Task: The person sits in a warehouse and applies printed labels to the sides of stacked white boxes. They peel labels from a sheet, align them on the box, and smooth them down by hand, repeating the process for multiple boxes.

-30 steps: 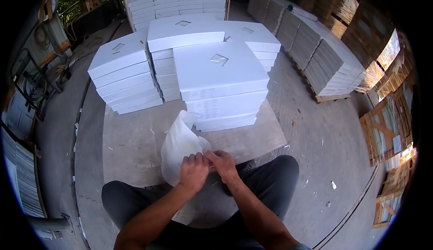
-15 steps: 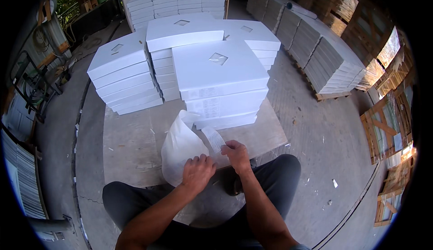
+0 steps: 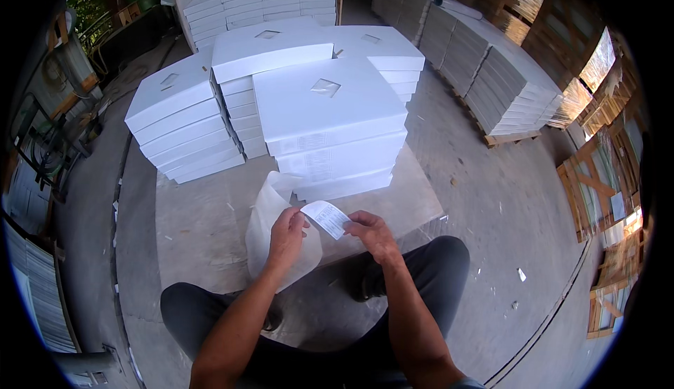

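Note:
Between my two hands a small white printed label (image 3: 327, 218) is stretched, slightly curved. My left hand (image 3: 287, 234) pinches its left end and my right hand (image 3: 373, 234) grips its lower right corner. Behind and under my left hand lies a white, translucent sheet of backing paper (image 3: 265, 213), curled up at its far end. Just beyond stands the nearest stack of white flat boxes (image 3: 330, 108), with a diamond-shaped window in the top lid. Faint print shows on the stack's front sides.
More white box stacks (image 3: 172, 111) stand behind on a low board (image 3: 200, 227). A long palletised stack of grey-white panels (image 3: 484, 73) is at the far right, with wooden crates (image 3: 604, 178) beyond. A hand truck (image 3: 45, 136) stands at the left wall.
My left hand has moved up off the backing sheet and now holds the label's left end. The label has come away from the sheet and tilted flatter between both hands.

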### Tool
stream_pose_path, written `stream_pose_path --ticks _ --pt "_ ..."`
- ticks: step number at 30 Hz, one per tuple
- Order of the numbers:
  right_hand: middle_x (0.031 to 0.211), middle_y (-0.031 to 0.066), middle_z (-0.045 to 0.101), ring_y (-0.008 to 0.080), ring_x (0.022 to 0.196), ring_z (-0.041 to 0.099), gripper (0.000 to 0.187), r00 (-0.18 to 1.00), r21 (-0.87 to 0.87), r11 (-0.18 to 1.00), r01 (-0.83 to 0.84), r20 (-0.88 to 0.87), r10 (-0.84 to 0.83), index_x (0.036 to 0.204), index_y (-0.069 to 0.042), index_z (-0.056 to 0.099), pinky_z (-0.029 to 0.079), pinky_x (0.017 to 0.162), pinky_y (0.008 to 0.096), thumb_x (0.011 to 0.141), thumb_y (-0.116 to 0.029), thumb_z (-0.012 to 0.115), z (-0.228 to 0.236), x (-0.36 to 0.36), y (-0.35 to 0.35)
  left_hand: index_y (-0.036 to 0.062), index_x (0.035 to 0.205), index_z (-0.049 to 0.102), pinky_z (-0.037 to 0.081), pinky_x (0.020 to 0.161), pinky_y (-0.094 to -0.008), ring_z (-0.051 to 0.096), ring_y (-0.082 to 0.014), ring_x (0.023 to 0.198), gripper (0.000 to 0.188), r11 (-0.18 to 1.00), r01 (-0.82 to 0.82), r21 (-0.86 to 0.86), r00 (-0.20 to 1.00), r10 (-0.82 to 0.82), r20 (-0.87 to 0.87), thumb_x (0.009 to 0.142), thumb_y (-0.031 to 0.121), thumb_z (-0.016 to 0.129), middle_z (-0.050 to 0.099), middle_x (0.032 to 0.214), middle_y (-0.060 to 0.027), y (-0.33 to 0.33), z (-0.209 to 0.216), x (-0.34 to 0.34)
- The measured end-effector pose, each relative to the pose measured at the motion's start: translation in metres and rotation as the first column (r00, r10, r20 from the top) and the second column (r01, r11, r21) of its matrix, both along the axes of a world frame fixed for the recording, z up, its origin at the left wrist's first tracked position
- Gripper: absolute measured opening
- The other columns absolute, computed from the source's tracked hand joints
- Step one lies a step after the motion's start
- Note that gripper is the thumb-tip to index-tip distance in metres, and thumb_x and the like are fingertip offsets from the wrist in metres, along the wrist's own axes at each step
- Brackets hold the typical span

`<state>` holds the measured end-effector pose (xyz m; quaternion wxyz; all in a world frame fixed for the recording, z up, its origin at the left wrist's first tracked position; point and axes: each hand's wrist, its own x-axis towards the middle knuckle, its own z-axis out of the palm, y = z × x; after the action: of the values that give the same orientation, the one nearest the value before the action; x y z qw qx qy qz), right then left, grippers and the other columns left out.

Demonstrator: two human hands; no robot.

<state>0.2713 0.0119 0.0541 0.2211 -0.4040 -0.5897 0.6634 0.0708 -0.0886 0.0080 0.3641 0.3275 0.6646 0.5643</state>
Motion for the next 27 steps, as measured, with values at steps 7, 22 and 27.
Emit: stream_pose_path --ticks 7,22,27 --pt "0.086 0.0098 0.071 0.0176 0.081 0.063 0.029 0.96 0.215 0.975 -0.049 0.281 -0.013 0.1 -0.001 0.072 0.05 0.077 0.0322 0.084 -0.025 0.07 -0.01 0.0 0.017 0.0003 0.122 0.064 0.047 0.09 -0.034 0.061 -0.0187 0.107 0.041 0.994 0.099 0.045 0.977 -0.105 0.186 0.101 0.035 0.054 0.067 0.114 -0.0096 0.025 -0.001 -0.003" --pt "0.095 0.011 0.073 0.0335 0.09 0.069 0.021 0.798 0.517 0.751 -0.411 0.602 0.023 0.095 -0.01 0.072 0.054 0.083 0.0443 0.083 -0.026 0.065 -0.104 -0.057 0.089 -0.0033 0.131 0.058 0.048 0.095 -0.0351 0.061 -0.0264 0.111 0.05 0.87 -0.124 -0.478 0.925 -0.074 -0.374 0.09 0.025 0.064 0.064 0.12 -0.0154 0.049 -0.156 -0.067" --pt "0.093 0.0117 0.071 0.0341 0.089 0.068 0.02 0.818 0.547 0.738 -0.396 0.575 0.012 0.094 -0.009 0.072 0.054 0.082 0.0442 0.083 -0.024 0.066 -0.138 -0.066 0.109 0.0007 0.13 0.059 0.049 0.081 -0.0308 0.061 -0.0178 0.095 0.048 0.911 0.221 -0.349 0.974 -0.225 0.028 0.089 0.024 0.067 0.065 0.111 -0.0098 0.064 -0.134 -0.059"
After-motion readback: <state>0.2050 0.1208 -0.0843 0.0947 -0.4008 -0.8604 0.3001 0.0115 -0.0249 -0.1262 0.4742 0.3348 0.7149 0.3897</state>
